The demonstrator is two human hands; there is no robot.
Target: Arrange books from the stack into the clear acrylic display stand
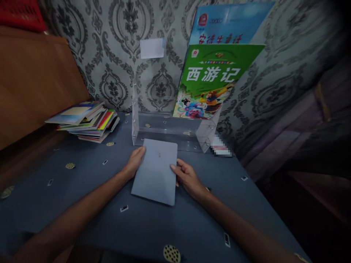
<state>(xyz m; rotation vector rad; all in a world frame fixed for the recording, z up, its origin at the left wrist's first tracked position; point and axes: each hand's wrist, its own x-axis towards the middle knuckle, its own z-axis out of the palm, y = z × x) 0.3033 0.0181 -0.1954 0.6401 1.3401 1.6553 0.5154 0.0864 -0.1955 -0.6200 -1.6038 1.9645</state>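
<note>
A plain light-blue notebook is held tilted over the table, with small faint marking near the top of its cover. My left hand grips its upper left edge, thumb on the front. On the opposite side my right hand holds the right edge, its thumb on the cover and the other fingers partly behind. Just beyond stands a clear acrylic book rack. A green picture-covered book leans on the rack's right side, and a blue book rises behind it.
A messy stack of books lies at the back left beside a brown wooden panel. Patterned wallpaper backs the dark blue tablecloth. Right of the rack lies a blurred-out white item. A red basket shows top left.
</note>
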